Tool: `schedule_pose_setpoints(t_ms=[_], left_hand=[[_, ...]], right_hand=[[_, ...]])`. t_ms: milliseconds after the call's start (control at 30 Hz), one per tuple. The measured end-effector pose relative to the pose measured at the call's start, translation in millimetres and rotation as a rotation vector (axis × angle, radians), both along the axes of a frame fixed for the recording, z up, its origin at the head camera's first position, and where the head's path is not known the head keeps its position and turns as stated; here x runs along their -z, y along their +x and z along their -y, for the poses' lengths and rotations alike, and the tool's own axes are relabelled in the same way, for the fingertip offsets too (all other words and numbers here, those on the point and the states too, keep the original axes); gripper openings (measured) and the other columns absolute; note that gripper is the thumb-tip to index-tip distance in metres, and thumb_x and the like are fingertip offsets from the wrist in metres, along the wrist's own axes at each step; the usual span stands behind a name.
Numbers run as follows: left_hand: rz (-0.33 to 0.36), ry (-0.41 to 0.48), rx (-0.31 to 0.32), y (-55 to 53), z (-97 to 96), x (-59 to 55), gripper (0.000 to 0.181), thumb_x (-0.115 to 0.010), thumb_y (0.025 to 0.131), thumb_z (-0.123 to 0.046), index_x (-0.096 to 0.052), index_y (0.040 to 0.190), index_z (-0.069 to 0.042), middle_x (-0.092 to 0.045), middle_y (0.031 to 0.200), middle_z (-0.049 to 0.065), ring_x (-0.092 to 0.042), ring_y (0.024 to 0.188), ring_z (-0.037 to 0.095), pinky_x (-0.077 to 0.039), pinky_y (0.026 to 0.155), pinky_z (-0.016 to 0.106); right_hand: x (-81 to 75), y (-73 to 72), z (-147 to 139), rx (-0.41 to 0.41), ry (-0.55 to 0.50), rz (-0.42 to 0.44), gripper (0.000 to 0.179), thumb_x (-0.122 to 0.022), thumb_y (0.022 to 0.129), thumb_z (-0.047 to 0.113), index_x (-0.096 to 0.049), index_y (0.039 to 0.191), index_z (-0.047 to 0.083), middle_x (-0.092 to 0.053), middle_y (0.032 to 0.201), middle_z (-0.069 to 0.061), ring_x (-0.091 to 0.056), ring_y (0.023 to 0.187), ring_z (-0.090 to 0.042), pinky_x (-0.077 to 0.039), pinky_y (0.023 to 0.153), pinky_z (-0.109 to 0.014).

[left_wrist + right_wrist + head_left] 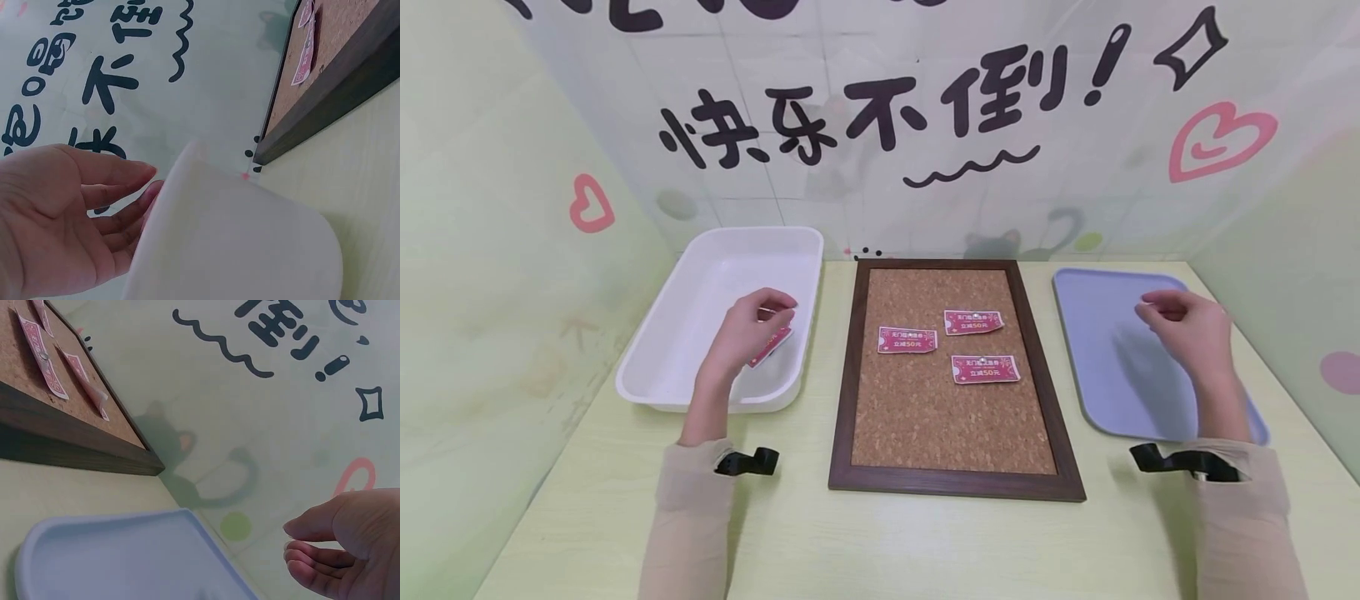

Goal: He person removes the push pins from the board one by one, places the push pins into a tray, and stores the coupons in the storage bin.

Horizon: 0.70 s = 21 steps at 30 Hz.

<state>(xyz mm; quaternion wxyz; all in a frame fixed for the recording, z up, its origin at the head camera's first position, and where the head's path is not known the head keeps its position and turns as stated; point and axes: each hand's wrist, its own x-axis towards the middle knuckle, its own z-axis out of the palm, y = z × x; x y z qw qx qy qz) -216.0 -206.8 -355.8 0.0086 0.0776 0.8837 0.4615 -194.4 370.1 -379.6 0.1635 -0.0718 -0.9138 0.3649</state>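
In the head view my left hand (752,327) dips into the white bin (662,350), fingers bent. A pink coupon (769,347) shows just under its fingertips; whether they pinch it I cannot tell. The bin's white wall (244,244) hides some fingertips in the left wrist view. Over the blue tray (1093,358), my right hand (1195,329) brings thumb and fingertips together on a tiny clear pin (287,545). Between the hands lies a cork board (940,425) bearing three pink coupons, one at left (907,340), one upper right (973,322) and one lower right (986,370).
The board's dark wooden frame (955,483) lies on the pale table (940,550), between bin and tray. Behind stands a printed wall sheet (865,192) with black characters. Black wrist straps (1187,462) sit over both sleeves.
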Motion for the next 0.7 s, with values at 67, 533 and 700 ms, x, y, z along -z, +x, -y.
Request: schedule_pose_setpoints(t_ms=[67,533,700], left_hand=[[-0.011,0.001,0.016,0.4,-5.3,-1.2,0.025,-0.058,0.101,-0.013,-0.064,0.12,0.002,-0.064,0.114,0.018,-0.062,0.104,0.032,-0.048,0.083,0.034],[-0.011,0.003,0.142,3.2,-47.8,2.3,0.021,-0.059,0.1,-0.007,-0.064,0.117,0.004,-0.067,0.11,0.015,-0.063,0.102,0.031,-0.05,0.086,0.04],[0.008,-0.002,0.175,3.6,-62.8,5.4,0.021,-0.059,0.101,-0.008,-0.064,0.118,0.002,-0.067,0.111,0.013,-0.062,0.103,0.029,-0.051,0.086,0.041]], right_hand=[[-1.8,-0.5,4,-0.019,0.006,-0.002,0.038,-0.068,0.096,0.025,-0.067,0.119,-0.005,-0.049,0.074,0.041,-0.049,0.07,0.018,-0.04,0.06,-0.007],[-9.0,-1.5,33,-0.141,0.081,-0.025,0.035,-0.068,0.097,0.023,-0.068,0.12,-0.003,-0.07,0.099,-0.014,-0.05,0.076,0.018,-0.041,0.066,-0.007],[-8.1,-3.3,44,-0.201,0.084,-0.065,0.031,-0.068,0.097,0.018,-0.069,0.117,-0.006,-0.069,0.102,-0.025,-0.05,0.076,0.018,-0.041,0.068,-0.006]])
